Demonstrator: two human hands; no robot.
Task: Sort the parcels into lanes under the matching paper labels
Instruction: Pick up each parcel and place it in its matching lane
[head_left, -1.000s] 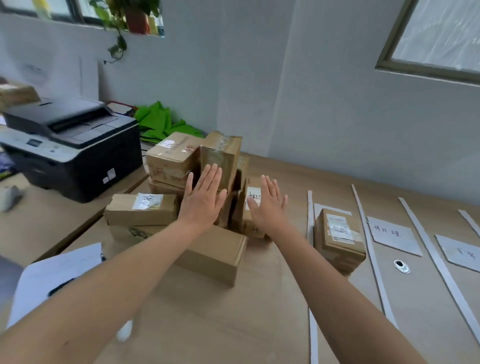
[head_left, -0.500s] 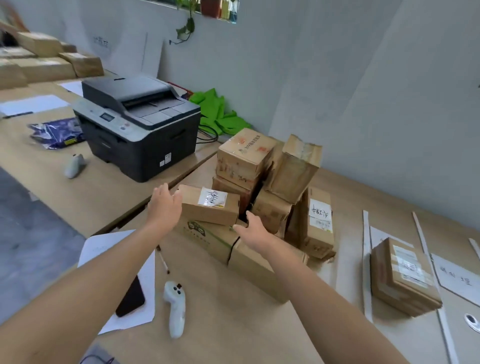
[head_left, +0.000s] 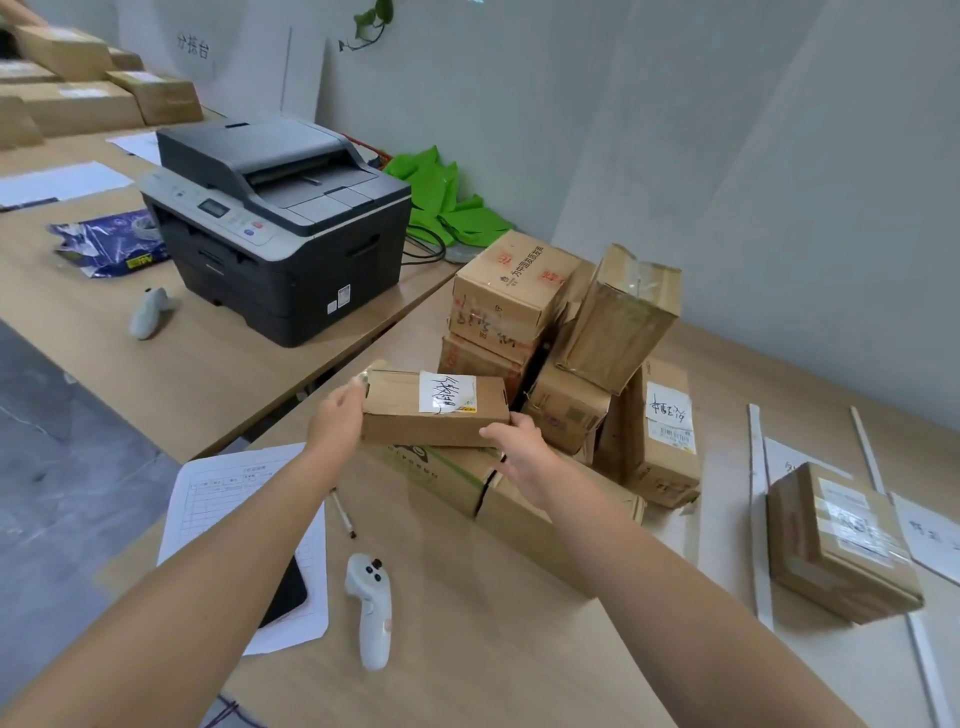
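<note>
A long flat cardboard parcel (head_left: 415, 421) with a handwritten white sticker lies on top of the front of a pile of brown parcels (head_left: 566, 332). My left hand (head_left: 335, 418) grips its left end and my right hand (head_left: 519, 449) holds its near right corner. To the right, white strips (head_left: 756, 499) mark lanes on the table. One taped parcel (head_left: 836, 545) sits in the first lane beside a paper label (head_left: 930, 535). An upright parcel (head_left: 667, 431) with a written sticker leans at the pile's right side.
A grey printer (head_left: 275, 223) stands on the left table, with green bags (head_left: 441, 208) behind it. A white controller (head_left: 371, 608), a pen (head_left: 344, 514), a printed sheet (head_left: 228, 499) and a dark phone (head_left: 285, 592) lie near the front left. More boxes (head_left: 78, 88) fill the far left.
My view has swung left. My hands left the middle of the pile and closed on the ends of the flat parcel with the sticker.
</note>
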